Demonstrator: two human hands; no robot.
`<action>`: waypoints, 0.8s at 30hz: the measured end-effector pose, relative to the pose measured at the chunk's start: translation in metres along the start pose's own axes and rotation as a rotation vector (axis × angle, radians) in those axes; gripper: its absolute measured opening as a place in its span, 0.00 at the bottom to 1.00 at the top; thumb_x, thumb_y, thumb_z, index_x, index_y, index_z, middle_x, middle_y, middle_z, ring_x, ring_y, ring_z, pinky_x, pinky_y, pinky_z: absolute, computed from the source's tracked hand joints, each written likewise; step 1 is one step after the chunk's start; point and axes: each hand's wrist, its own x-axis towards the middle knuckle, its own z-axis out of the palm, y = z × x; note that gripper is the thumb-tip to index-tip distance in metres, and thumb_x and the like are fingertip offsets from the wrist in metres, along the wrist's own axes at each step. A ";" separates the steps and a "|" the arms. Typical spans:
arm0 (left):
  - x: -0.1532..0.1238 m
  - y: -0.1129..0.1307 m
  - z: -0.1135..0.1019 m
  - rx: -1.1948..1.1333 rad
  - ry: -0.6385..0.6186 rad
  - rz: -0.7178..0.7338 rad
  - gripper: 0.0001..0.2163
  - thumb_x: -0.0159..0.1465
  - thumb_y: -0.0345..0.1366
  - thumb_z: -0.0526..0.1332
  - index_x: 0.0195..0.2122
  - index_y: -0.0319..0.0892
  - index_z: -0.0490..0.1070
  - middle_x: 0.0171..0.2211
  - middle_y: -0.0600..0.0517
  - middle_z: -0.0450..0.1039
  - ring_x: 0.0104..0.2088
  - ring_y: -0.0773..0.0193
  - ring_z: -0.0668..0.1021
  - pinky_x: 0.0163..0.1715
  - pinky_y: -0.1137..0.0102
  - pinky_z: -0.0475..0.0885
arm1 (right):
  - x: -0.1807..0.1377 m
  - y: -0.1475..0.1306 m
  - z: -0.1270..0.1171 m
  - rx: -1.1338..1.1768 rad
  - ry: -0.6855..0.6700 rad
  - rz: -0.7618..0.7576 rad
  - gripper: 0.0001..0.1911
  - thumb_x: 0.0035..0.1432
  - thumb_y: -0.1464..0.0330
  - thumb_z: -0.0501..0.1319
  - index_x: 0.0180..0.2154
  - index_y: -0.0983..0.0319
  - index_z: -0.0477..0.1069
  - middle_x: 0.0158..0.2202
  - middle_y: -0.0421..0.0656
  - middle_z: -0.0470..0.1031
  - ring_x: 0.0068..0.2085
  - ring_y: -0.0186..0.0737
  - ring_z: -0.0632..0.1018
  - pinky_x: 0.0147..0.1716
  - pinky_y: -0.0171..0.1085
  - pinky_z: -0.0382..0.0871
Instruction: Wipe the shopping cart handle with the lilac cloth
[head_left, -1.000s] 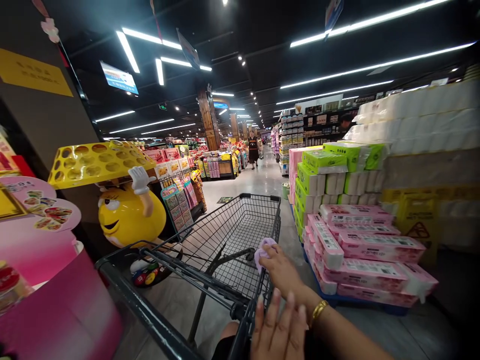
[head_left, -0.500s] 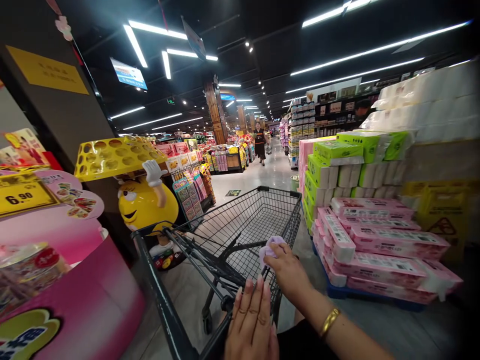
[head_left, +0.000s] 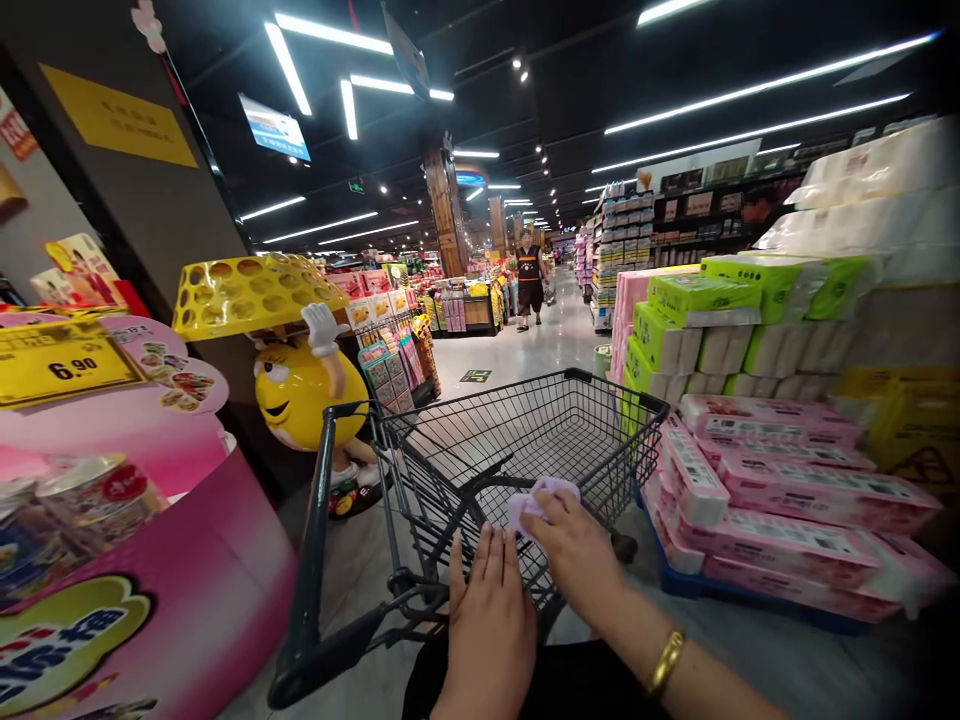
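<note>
A dark wire shopping cart (head_left: 559, 400) stands across the floor in front of me, its thick handle (head_left: 319, 530) on the left. On the near side of its basket, my right hand (head_left: 581, 555) presses a crumpled light purple cloth (head_left: 541, 503) against the wire, fingers curled over it. A gold bangle (head_left: 666, 660) circles that wrist. Beside it, my left hand (head_left: 491, 620) lies over the cart's near edge, its fingers stretched out and holding nothing. The palm is hidden, so its exact contact with the cart cannot be made out.
Pink and green tissue packs (head_left: 795, 490) are stacked on a blue pallet (head_left: 765, 597) to the right. A pink display bin (head_left: 217, 590) and a yellow mascot figure (head_left: 304, 390) stand left. Farther up the aisle, a person (head_left: 529, 280) in a dark apron faces this way.
The cart has turned, its front end swinging right and its handle now showing upright at left. Both hands shift slightly left relative to the basket with the cloth. The person up the aisle is closer.
</note>
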 end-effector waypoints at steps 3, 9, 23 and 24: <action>0.002 0.001 0.012 -0.039 -0.104 -0.060 0.26 0.65 0.35 0.59 0.66 0.40 0.64 0.52 0.47 0.77 0.52 0.56 0.76 0.68 0.51 0.50 | 0.000 0.011 -0.001 -0.025 0.015 0.114 0.24 0.61 0.79 0.54 0.53 0.55 0.77 0.63 0.47 0.70 0.62 0.54 0.66 0.57 0.48 0.68; 0.003 -0.006 0.021 -0.080 -0.147 -0.102 0.25 0.61 0.35 0.62 0.61 0.40 0.68 0.47 0.47 0.76 0.48 0.54 0.74 0.65 0.52 0.56 | -0.010 0.006 0.014 -0.018 0.129 0.084 0.25 0.60 0.78 0.58 0.55 0.52 0.76 0.63 0.44 0.70 0.62 0.53 0.66 0.61 0.49 0.64; 0.009 -0.045 0.028 -0.131 -0.143 -0.140 0.18 0.64 0.34 0.60 0.56 0.42 0.72 0.47 0.47 0.76 0.48 0.52 0.74 0.59 0.56 0.60 | -0.009 0.011 0.018 0.061 0.161 0.041 0.34 0.52 0.85 0.55 0.54 0.49 0.76 0.64 0.40 0.69 0.65 0.50 0.63 0.61 0.47 0.67; 0.010 -0.048 0.027 -0.136 -0.153 -0.144 0.18 0.64 0.34 0.60 0.56 0.43 0.72 0.47 0.47 0.76 0.48 0.52 0.74 0.58 0.56 0.61 | -0.008 0.014 0.018 0.057 0.173 0.074 0.34 0.52 0.85 0.55 0.54 0.51 0.76 0.63 0.41 0.69 0.65 0.50 0.63 0.61 0.48 0.67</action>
